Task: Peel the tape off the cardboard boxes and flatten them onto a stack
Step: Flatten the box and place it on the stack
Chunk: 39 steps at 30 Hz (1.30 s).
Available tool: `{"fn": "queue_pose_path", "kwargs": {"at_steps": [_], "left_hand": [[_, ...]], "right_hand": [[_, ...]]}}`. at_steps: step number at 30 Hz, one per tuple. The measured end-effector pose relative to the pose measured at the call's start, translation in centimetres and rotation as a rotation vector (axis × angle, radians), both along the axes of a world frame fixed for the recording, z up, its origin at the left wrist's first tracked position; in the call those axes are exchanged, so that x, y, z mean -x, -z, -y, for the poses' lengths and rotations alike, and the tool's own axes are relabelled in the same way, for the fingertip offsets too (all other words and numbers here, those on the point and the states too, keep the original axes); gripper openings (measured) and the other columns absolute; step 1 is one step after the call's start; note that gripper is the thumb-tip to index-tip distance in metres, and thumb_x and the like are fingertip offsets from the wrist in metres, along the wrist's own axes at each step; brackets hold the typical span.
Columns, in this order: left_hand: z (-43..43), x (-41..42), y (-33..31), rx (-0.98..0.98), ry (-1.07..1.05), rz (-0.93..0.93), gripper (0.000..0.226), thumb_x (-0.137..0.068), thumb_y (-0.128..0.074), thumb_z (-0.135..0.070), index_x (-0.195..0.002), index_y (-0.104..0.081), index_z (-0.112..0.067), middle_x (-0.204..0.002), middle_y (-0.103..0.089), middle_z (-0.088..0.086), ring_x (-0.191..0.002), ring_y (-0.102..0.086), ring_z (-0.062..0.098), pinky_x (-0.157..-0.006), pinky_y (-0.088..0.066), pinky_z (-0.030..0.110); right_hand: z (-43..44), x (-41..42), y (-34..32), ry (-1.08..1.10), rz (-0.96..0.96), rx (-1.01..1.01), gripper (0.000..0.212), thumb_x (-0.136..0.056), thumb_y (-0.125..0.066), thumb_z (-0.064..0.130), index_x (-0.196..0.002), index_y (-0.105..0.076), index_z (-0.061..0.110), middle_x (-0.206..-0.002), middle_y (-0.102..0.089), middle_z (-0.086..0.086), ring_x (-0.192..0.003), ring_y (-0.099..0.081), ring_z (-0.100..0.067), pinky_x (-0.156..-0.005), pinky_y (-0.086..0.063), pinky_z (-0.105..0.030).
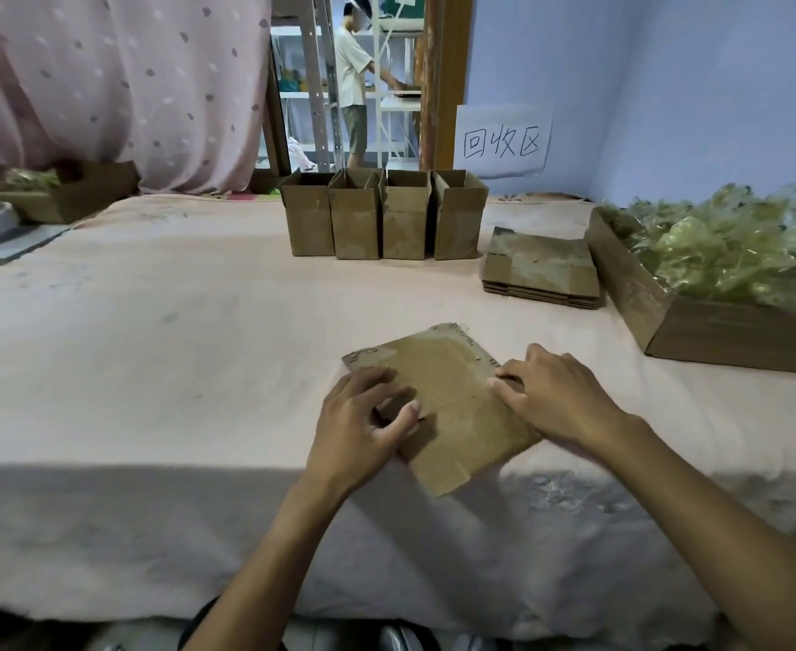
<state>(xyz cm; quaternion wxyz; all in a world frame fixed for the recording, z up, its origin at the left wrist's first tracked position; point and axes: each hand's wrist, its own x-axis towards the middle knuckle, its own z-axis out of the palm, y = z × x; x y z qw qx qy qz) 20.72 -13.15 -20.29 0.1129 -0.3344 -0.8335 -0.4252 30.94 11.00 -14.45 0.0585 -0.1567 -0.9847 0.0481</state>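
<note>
A flattened cardboard box point(452, 406) lies on the near middle of a cloth-covered bench point(151, 345), turned at an angle. The left hand point(363, 415) grips its left edge, fingers point(382, 382) curled over and thumb on top. The right hand point(555, 392) rests on its right edge with its fingers bent; whether they hook underneath is hidden. Farther back, four upright open boxes point(382, 218) stand side by side in a row. To their right sits a stack of flattened boxes point(541, 274), and beside it an open carton point(630, 279) heaped with crumpled clear tape point(724, 246). A handwritten paper sign point(501, 140) hangs on the blue wall behind.
</note>
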Motion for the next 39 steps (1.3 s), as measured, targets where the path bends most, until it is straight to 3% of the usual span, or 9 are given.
{"fn": "queue_pose_path", "kwargs": {"at_steps": [6,11,14,19,23,28,32,35,39], "left_hand": [[0.4,-0.1,-0.1,0.041,-0.072,0.117,0.034,-0.086,-0.072,-0.053,-0.114,-0.077,-0.035,-0.142,-0.055,-0.012,-0.129,-0.05,0.004,-0.099,-0.036,0.021],[-0.6,-1.2,0.3,0.129,-0.164,0.067,0.047,-0.086,-0.056,-0.053,-0.12,-0.075,-0.027,-0.13,-0.066,0.008,-0.13,-0.05,0.024,-0.11,-0.039,0.033],[-1.2,-2.0,0.6,0.214,-0.188,0.082,0.047,-0.092,-0.058,-0.05,-0.134,-0.067,-0.029,-0.146,-0.056,0.016,-0.145,-0.04,0.032,-0.12,-0.031,0.046],[-1.2,-2.4,0.1,0.103,-0.168,0.117,0.042,-0.091,-0.072,-0.038,-0.132,-0.068,-0.03,-0.148,-0.055,0.002,-0.142,-0.042,0.02,-0.113,-0.036,0.033],[-0.9,-2.3,-0.3,0.058,-0.124,0.143,0.039,-0.09,-0.074,-0.032,-0.129,-0.07,-0.035,-0.159,-0.044,-0.006,-0.135,-0.051,0.015,-0.098,-0.036,0.02],[-1.0,-1.8,-0.3,-0.047,-0.074,0.142,0.041,-0.094,-0.069,-0.016,-0.132,-0.069,-0.031,-0.162,-0.04,-0.011,-0.142,-0.046,0.008,-0.112,-0.045,0.031],[-1.4,-2.1,-0.5,-0.1,-0.07,0.146,0.04,-0.093,-0.069,-0.009,-0.13,-0.071,-0.024,-0.159,-0.044,-0.01,-0.134,-0.046,-0.003,-0.102,-0.035,0.001],[-1.6,-2.4,-0.5,-0.111,-0.127,0.188,0.036,-0.093,-0.07,-0.011,-0.126,-0.072,-0.026,-0.157,-0.045,-0.008,-0.139,-0.047,0.006,-0.101,-0.031,0.001],[-1.3,-2.8,-0.2,-0.122,-0.148,0.209,0.036,-0.091,-0.074,-0.014,-0.124,-0.071,-0.027,-0.14,-0.051,-0.013,-0.123,-0.05,0.0,-0.092,-0.027,-0.006]], "right_hand": [[1.7,-1.8,1.5,0.079,-0.054,0.028,0.04,-0.096,-0.049,0.048,-0.088,-0.074,0.019,-0.095,-0.074,-0.001,-0.089,-0.066,-0.027,-0.077,-0.053,-0.037],[1.9,-2.6,2.9,0.095,-0.106,0.001,0.04,-0.1,-0.049,0.05,-0.123,-0.064,0.021,-0.112,-0.062,-0.005,-0.106,-0.061,-0.029,-0.088,-0.049,-0.039],[1.6,-3.0,4.6,0.085,-0.226,-0.057,0.054,-0.098,-0.045,0.054,-0.135,-0.063,0.018,-0.117,-0.057,-0.008,-0.113,-0.055,-0.03,-0.093,-0.046,-0.044],[1.4,-2.7,5.6,0.043,-0.219,0.091,0.075,-0.093,-0.016,0.062,-0.153,-0.046,0.028,-0.15,-0.05,0.001,-0.141,-0.042,-0.02,-0.116,-0.034,-0.042],[1.2,-2.8,6.1,0.019,-0.265,0.141,0.067,-0.095,-0.024,0.06,-0.151,-0.048,0.031,-0.141,-0.054,0.007,-0.136,-0.045,-0.017,-0.112,-0.037,-0.039],[1.2,-3.1,6.1,0.059,-0.368,0.2,0.06,-0.091,-0.038,0.059,-0.141,-0.058,0.033,-0.123,-0.056,0.008,-0.122,-0.051,-0.017,-0.106,-0.041,-0.043],[1.3,-3.2,6.6,0.103,-0.458,0.132,0.056,-0.089,-0.046,0.057,-0.135,-0.064,0.03,-0.109,-0.054,0.006,-0.108,-0.054,-0.02,-0.094,-0.046,-0.043],[1.4,-3.2,6.9,0.103,-0.526,0.088,0.055,-0.09,-0.05,0.054,-0.135,-0.066,0.027,-0.105,-0.054,0.004,-0.103,-0.055,-0.021,-0.088,-0.044,-0.039],[1.3,-3.3,7.1,0.086,-0.586,0.067,0.055,-0.089,-0.052,0.051,-0.133,-0.068,0.022,-0.101,-0.054,0.003,-0.099,-0.057,-0.022,-0.086,-0.034,-0.029]]}}
